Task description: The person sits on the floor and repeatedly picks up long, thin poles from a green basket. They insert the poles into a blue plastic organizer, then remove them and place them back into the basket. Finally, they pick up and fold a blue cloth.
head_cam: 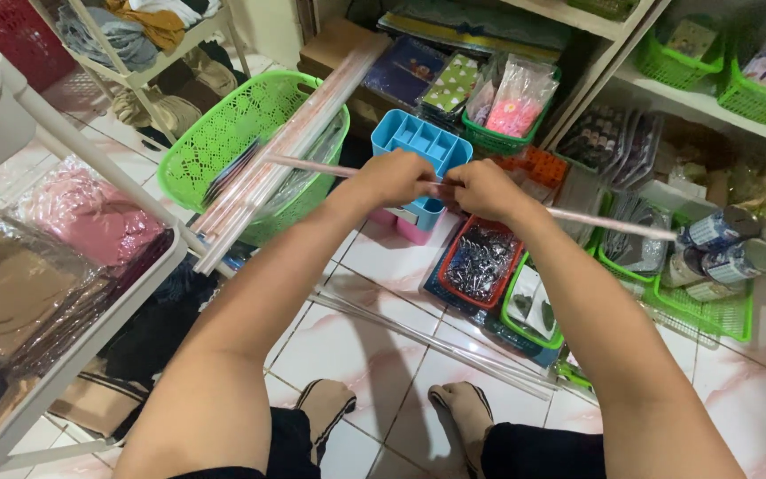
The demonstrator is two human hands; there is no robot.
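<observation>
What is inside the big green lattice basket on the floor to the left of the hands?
A bundle of long thin pinkish rods leans out of the green basket, beside clear plastic wrapping and a dark flat item. The basket's bottom is covered by these.

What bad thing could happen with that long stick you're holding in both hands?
Both hands, left hand and right hand, grip the long thin rod near its middle. Its right end reaches close to the tape rolls and might knock them. Its left end crosses the bundle of rods leaning in the green basket and might tip them over.
</observation>
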